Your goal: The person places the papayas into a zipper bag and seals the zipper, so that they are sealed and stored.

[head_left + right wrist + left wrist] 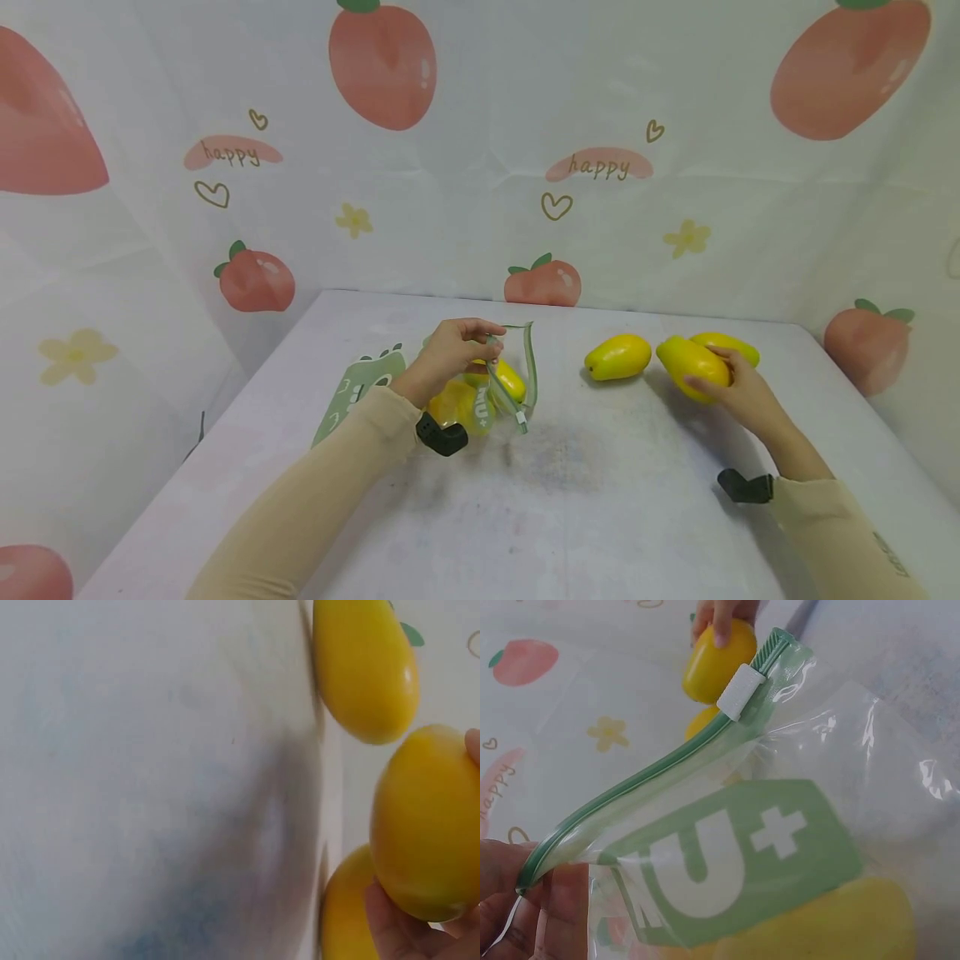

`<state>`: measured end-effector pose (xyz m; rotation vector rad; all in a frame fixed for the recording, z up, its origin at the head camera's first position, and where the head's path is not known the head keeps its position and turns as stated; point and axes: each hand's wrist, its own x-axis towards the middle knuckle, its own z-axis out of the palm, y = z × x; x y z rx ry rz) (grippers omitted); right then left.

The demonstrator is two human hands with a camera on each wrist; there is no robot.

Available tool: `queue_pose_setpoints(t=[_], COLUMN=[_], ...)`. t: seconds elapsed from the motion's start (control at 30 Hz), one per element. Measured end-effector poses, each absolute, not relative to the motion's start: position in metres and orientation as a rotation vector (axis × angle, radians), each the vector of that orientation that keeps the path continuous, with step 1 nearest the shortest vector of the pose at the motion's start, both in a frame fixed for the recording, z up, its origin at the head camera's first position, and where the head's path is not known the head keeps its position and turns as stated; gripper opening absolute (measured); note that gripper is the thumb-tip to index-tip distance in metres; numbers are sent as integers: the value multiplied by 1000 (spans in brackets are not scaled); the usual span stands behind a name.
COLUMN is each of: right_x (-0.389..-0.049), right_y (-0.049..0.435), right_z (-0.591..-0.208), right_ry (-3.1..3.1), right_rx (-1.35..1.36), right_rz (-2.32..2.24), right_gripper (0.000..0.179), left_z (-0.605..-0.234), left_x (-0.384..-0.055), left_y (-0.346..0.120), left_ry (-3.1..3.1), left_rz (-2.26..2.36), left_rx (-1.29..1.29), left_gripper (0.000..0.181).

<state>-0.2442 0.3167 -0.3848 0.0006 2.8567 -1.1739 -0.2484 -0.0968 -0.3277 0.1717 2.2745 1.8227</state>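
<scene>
My left hand (450,354) pinches the top edge of a clear zip bag (727,862) with a green rim and a white slider (741,692). The bag's mouth gapes, and yellow fruit (452,404) shows through its printed side. On the right, my right hand (742,396) grips a yellow papaya-like fruit (692,367), thumb on the near side. In the right wrist view that fruit (427,825) appears large, with fingers at its lower and right edges. Behind it on the table lies another yellow fruit (729,342); one more (618,358) lies to its left.
A flat green thing with a cartoon print (352,387) lies left of the bag, partly hidden by my left arm. The white table (570,517) runs back to a fruit-printed cloth (465,208). Dark bands with cameras (442,435) sit at both wrists.
</scene>
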Motion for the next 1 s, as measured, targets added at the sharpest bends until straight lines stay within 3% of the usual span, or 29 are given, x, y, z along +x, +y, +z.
queue_pose_setpoints(t=[0.37,1.0], right_x=[-237,-221], right_y=[300,241], right_z=[-376,-356], right_ry=[2952,2870], right_rx=[-75,-281], right_rz=[-1389,-1526], right_gripper=[81,76], left_z=[-327,-328], left_x=[-248,-249], left_y=[-96,-97], left_ry=[2279,2275], left_rz=[1824,1830], left_rx=[169,165], left_gripper=[27,29])
